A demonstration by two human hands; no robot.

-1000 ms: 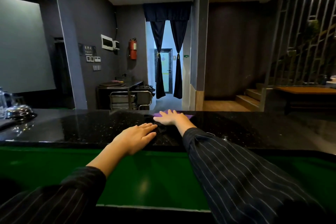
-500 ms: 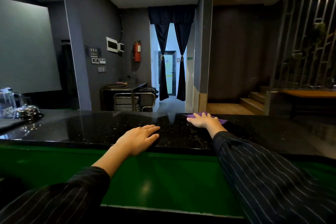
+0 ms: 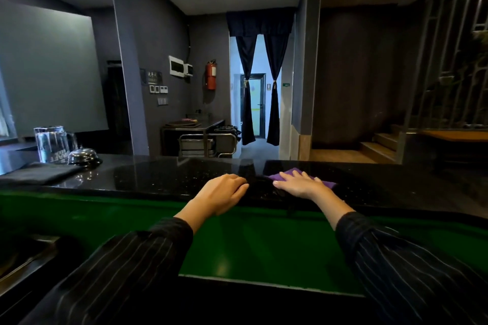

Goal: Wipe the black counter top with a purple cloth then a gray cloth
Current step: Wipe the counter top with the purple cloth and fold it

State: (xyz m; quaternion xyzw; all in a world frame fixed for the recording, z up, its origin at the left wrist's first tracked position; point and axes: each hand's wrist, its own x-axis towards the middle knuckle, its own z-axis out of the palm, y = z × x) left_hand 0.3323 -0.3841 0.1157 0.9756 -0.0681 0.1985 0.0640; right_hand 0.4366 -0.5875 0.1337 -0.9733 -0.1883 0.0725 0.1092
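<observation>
Dim bar room, glossy black counter top (image 3: 163, 177) across the view, green panel below it. Far left on it: folded gray cloth (image 3: 39, 173), glass pitcher (image 3: 51, 144), metal bell (image 3: 84, 155). Left hand (image 3: 220, 194) rests loosely curled on the near edge, holding nothing, likely bracing. Right hand (image 3: 297, 185) is flat, fingers spread, pressing the purple cloth (image 3: 289, 174) onto the counter just right of centre. Purple pass underway; best with an even flat palm, overlapping strokes, staying clear of the pitcher. Curtained doorway behind, stairs right.
</observation>
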